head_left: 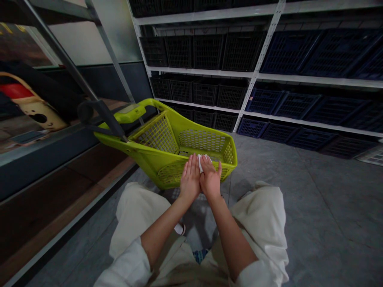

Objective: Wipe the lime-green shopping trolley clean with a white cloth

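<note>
A lime-green plastic shopping basket (191,119) on a frame with a dark grey pull handle stands on the floor in front of my knees. Both hands are at its near side wall. My right hand (210,178) presses its fingers over a small crumpled white cloth (200,163); whether it is fabric or tissue I cannot tell. Pressed against it side by side, my left hand (190,180) has its fingers stretched out and lying close together, touching the cloth's edge. My hands cover part of the near wall and rim.
White metal shelving (254,81) fills the back, stacked with black crates (208,52) and blue crates (265,101). At left, a ledge carries a phone (29,137) and a beige bag with a cartoon face (42,111). Grey floor tiles (311,191) extend to the right.
</note>
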Demonstrator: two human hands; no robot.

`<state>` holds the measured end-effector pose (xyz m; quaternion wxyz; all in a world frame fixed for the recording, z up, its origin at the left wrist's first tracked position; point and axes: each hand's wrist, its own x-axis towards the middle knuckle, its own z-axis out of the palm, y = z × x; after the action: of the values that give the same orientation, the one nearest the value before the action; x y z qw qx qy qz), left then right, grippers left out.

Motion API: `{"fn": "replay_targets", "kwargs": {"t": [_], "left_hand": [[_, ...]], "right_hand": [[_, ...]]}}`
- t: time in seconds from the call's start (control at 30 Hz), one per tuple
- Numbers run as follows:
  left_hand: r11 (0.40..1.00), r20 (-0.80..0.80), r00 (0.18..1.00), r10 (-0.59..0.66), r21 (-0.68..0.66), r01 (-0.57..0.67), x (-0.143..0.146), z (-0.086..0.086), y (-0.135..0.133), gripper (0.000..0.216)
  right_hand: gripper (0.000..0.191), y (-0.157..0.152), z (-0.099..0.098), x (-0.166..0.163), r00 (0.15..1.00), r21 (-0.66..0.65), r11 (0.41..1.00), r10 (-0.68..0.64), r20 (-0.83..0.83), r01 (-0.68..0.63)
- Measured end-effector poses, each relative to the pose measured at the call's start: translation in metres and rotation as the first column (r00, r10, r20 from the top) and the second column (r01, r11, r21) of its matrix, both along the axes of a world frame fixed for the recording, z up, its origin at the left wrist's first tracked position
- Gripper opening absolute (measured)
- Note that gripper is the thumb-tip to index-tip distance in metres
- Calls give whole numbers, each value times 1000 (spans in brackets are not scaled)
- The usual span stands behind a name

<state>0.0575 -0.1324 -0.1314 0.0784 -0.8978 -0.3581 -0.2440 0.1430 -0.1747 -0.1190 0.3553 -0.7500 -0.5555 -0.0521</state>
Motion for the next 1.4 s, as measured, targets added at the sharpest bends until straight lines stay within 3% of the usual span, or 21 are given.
{"fn": "replay_targets", "kwargs": {"t": [0.13, 0.3, 0.37, 0.47, 0.53, 0.63, 0.73, 0.87, 1.03, 1.17, 1.23, 1.33, 1.4], "left_hand": [[999, 31, 1000, 5, -33, -3, 0, 3, -2, 71], [999, 41, 999, -13, -42, 14, 1, 5, -5, 69], [999, 49, 999, -18, -45, 20, 2, 4, -5, 69], [999, 59, 998, -14, -44, 17, 3, 4, -5, 70], [999, 55, 998, -7, -43, 9, 2, 3, -4, 70], [999, 27, 1000, -5, -35, 6, 0, 2, -2, 68], [1000, 10, 1000, -13, -28, 13, -2, 2, -1, 70], [999, 18, 1000, 2, -40, -1, -1, 4, -2, 68], [1000, 14, 1000, 3, -29, -3, 1, 5, -5, 66], [1000, 35, 999, 15, -24, -14, 4, 2, -6, 67], [1000, 38, 999, 15, -26, -14, 4, 1, -5, 68], [1000, 29, 1000, 4, -29, -3, 2, 0, -3, 68], [1000, 21, 1000, -10, -28, 11, 0, 0, -2, 68]], "right_hand": [[70, -21, -13, 29, 999, 15, 999, -37, 21, 37], [70, -55, -38, 80, 958, 37, 962, -264, -109, 269], [69, -57, -42, 87, 930, 36, 942, -324, -176, 335], [66, -44, -35, 72, 901, 27, 916, -388, -193, 400], [64, -29, -24, 50, 931, 26, 940, -334, -146, 341], [65, -8, -9, 17, 993, 7, 995, -99, -62, 99], [67, -2, -1, 5, 999, -7, 999, 33, -30, -33], [69, -19, -11, 27, 1000, 8, 1000, 26, -10, -26], [67, -50, -37, 75, 964, 72, 966, -240, -115, 249], [63, -48, -39, 77, 907, 80, 912, -387, -166, 403], [63, -35, -30, 59, 928, 76, 929, -351, -121, 362], [65, -10, -13, 24, 989, 40, 989, -138, -46, 140], [65, 0, -5, 7, 999, 11, 1000, -23, -31, 23]]}}
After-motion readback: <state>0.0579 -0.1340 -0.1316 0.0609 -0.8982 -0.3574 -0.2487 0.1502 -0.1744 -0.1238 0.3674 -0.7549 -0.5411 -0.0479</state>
